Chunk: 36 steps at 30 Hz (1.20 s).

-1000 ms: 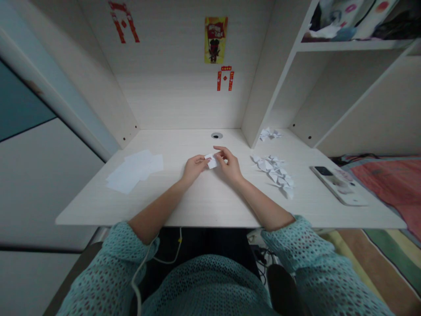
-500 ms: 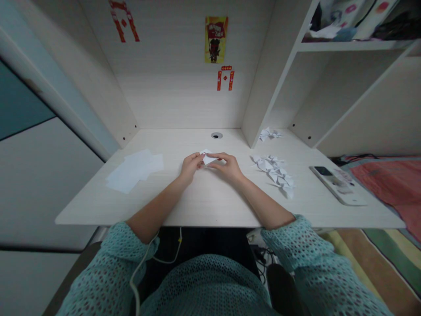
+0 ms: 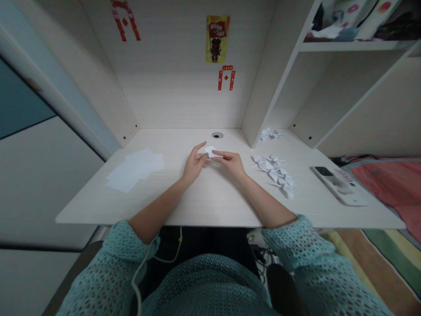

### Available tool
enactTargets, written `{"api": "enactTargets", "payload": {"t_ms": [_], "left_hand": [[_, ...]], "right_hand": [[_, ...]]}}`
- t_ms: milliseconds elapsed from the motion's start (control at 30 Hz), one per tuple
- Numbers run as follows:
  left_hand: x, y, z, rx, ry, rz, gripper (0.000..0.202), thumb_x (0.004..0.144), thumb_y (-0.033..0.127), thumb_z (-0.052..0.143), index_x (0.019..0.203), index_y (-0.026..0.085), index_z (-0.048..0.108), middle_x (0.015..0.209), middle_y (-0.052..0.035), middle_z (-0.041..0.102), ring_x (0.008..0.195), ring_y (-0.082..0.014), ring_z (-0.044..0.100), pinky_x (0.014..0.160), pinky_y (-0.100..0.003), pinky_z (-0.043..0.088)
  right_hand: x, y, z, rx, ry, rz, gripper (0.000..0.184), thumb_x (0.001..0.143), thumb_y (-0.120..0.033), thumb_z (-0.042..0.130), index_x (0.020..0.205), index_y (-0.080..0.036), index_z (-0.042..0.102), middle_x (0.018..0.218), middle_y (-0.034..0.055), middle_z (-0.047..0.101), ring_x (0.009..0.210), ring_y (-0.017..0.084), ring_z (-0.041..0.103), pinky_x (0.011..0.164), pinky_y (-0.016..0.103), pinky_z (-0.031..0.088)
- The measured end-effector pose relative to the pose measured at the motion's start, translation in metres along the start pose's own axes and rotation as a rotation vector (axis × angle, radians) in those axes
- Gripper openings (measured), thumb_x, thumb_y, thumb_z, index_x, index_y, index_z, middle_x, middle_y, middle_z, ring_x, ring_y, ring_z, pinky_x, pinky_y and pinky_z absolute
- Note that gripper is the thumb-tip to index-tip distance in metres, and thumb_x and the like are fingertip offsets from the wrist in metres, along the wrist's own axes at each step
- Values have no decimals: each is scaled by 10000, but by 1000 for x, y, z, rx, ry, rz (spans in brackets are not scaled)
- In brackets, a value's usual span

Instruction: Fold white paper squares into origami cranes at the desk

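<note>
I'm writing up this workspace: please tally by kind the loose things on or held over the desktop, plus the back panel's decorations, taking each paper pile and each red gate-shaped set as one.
Small held paper: 1
Flat sheet pile: 1
Crumpled-looking paper piles: 2
Phone: 1
Yellow poster: 1
Red gate-shaped sets: 2
Total: 8

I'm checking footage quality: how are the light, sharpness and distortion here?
Head view: dim, soft light, faint shadow on the desk near the right hand; head view: paper piece and flat sheets pale, with little detail; head view: shelf items look smeared, sleeves stretched toward the edges.
</note>
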State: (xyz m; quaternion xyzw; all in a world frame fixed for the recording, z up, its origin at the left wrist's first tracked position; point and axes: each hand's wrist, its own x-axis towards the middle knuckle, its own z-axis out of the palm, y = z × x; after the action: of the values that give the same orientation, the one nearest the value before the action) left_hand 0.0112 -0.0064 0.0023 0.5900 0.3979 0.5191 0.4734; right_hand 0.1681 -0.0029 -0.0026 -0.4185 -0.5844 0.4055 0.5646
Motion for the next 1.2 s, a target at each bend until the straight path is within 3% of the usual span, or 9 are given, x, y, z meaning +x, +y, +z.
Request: {"api": "enactTargets", "payload": {"t_ms": [200, 433, 800, 1200], "left_hand": [[-1, -3, 2, 42, 15, 65, 349, 723, 339, 643, 1046, 209, 621, 904, -40, 664, 762, -145, 636, 650, -234, 461], [3, -7, -1, -18, 115, 1, 278, 680, 407, 689, 819, 173, 630, 796, -44, 682, 780, -175, 653, 650, -250, 473], [3, -7, 0, -107, 129, -39, 293, 682, 413, 687, 818, 170, 596, 803, -50, 697, 792, -189, 670, 684, -268, 484], [4, -5, 0, -127, 147, -27, 321, 645, 423, 718, 797, 173, 586, 810, -54, 700, 825, -192, 669, 746, -300, 491]], "right_hand": [[0, 2, 2, 76, -15, -5, 246, 666, -392, 710, 854, -236, 738, 937, 30, 723, 933, 219, 653, 890, 362, 467], [0, 4, 3, 47, -63, -17, 292, 685, -447, 680, 880, -235, 734, 947, 28, 721, 928, 217, 651, 875, 360, 477], [5, 12, -1, 36, 56, -24, 300, 586, -435, 750, 775, -203, 733, 808, 49, 731, 759, 201, 665, 753, 335, 507], [5, 13, -1, 18, 41, -9, 270, 606, -418, 740, 770, -205, 735, 801, 47, 730, 758, 196, 660, 751, 329, 496]]}}
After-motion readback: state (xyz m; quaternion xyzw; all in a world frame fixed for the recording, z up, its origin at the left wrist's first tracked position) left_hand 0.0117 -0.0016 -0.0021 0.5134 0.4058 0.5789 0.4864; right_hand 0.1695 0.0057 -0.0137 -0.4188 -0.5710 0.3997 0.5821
